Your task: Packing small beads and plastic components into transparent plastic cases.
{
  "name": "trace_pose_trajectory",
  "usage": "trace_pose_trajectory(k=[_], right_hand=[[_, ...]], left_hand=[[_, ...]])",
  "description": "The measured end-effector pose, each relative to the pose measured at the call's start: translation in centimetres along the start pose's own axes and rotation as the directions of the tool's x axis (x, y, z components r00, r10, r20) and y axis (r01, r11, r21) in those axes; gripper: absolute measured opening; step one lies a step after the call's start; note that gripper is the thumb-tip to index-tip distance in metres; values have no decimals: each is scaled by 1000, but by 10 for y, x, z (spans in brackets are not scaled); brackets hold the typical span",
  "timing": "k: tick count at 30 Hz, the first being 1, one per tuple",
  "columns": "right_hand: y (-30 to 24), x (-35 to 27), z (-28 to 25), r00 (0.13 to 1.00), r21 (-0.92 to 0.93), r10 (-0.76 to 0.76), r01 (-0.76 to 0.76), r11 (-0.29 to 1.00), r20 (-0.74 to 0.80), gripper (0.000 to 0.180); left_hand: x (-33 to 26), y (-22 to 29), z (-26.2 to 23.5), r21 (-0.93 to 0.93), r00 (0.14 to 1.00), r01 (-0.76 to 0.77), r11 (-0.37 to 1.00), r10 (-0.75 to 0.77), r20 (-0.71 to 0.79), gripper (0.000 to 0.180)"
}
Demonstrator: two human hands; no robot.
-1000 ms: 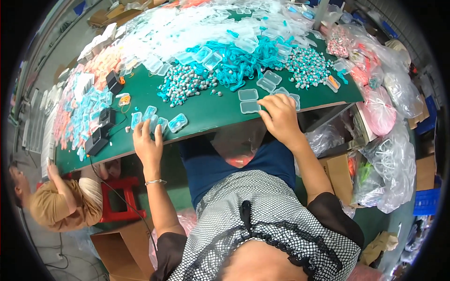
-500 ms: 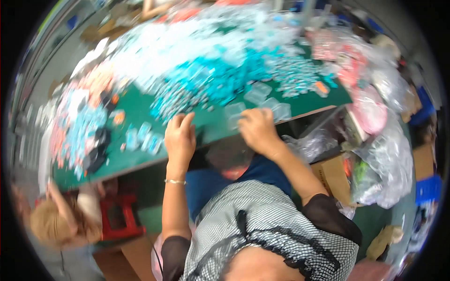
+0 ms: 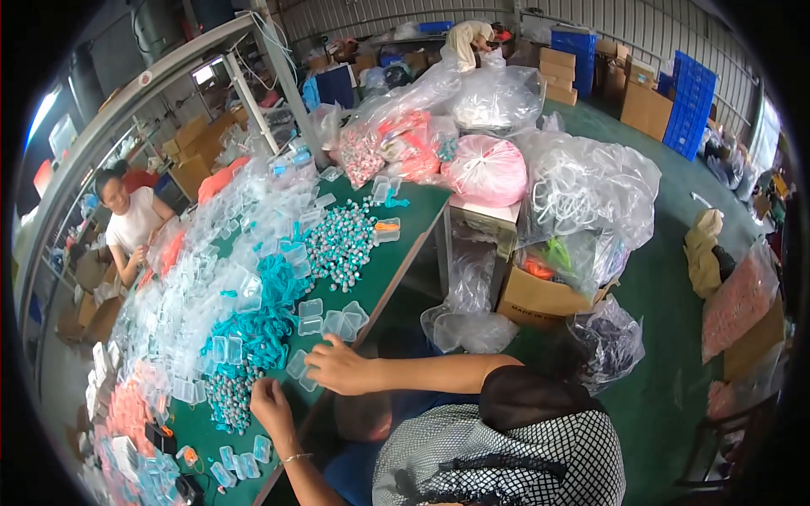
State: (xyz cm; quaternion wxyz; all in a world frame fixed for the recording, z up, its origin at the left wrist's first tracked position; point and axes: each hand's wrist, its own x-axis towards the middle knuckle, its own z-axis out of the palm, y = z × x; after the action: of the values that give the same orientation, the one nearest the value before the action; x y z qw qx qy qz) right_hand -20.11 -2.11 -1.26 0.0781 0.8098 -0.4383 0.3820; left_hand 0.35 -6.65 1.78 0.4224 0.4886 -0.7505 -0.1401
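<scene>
My right hand (image 3: pixel 339 368) is at a small clear plastic box (image 3: pixel 297 365) near the table's edge, its fingers bent over the box's side. Beside a heap of small round grey-and-teal pieces (image 3: pixel 229 401), my left hand (image 3: pixel 272 408) has its fingers curled together and pointing down. What they hold, if anything, is hidden. A tangle of teal cord-like strips (image 3: pixel 253 325) lies just beyond that heap. Several more clear boxes (image 3: pixel 344 322) sit past my right hand. Filled closed boxes (image 3: pixel 240 464) lie near my left wrist.
A large pile of clear boxes (image 3: pixel 169 312) covers the green table's (image 3: pixel 413 215) far side, where another person (image 3: pixel 131 219) works. A second heap of grey-and-teal pieces (image 3: pixel 340 244) lies farther along. Plastic bags (image 3: pixel 591 185) and a cardboard box (image 3: pixel 540 299) stand off the table's right edge.
The view has swung to the right and up, showing more of the room. My hands stay close to the same heap and clear boxes.
</scene>
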Motion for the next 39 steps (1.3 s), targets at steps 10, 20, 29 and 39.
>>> trace_pose_trajectory(k=[10, 20, 29, 39], right_hand=[[66, 18, -63, 985, 56, 161, -157, 986, -68, 14], [139, 10, -78, 926, -268, 368, -375, 887, -78, 12], [162, 21, -57, 908, -435, 409, -333, 836, 91, 12], [166, 14, -63, 972, -438, 231, -187, 879, 49, 11]], left_hand=[[-21, -6, 3, 257, 996, -64, 964, 78, -44, 5], [-31, -3, 1, 102, 1000, -2, 995, 4, -22, 8], [-35, -11, 4, 43, 999, 22, 999, -21, -37, 9], [-37, -8, 5, 169, 998, -45, 985, 53, -43, 8]])
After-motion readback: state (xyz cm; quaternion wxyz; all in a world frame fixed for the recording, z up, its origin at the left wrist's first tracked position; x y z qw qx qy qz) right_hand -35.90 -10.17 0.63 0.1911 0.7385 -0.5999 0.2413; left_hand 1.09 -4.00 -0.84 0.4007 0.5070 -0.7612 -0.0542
